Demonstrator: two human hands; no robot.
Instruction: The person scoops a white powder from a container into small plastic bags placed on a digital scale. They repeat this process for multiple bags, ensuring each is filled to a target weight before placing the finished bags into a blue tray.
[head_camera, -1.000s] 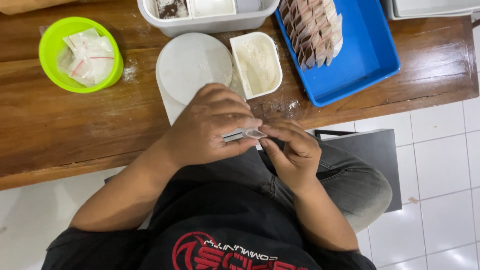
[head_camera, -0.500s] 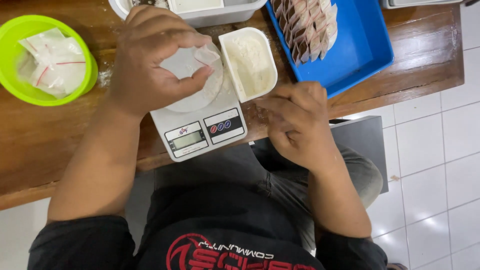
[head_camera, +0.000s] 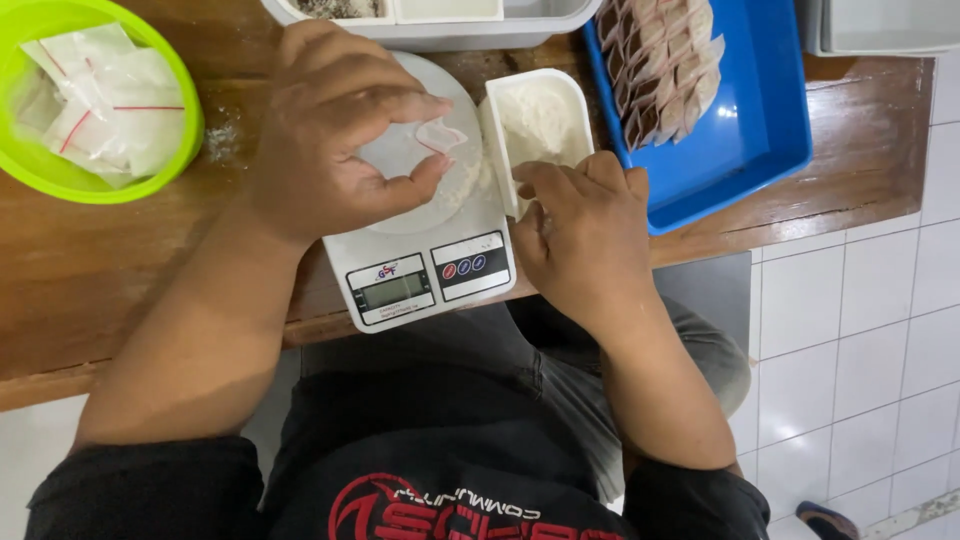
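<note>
Fingers (head_camera: 415, 105) of the left hand (head_camera: 330, 140) pinched a small clear plastic pouch (head_camera: 437, 135), red-striped at its mouth, above the white kitchen scale (head_camera: 420, 270); the right hand (head_camera: 580, 235), curled with its grip hidden, rested just right of that scale.

A small clear bag (head_camera: 438, 135) is pinched in the left hand (head_camera: 335, 125) over the white scale (head_camera: 425, 255), next to a white tub (head_camera: 540, 125) of powder.
</note>
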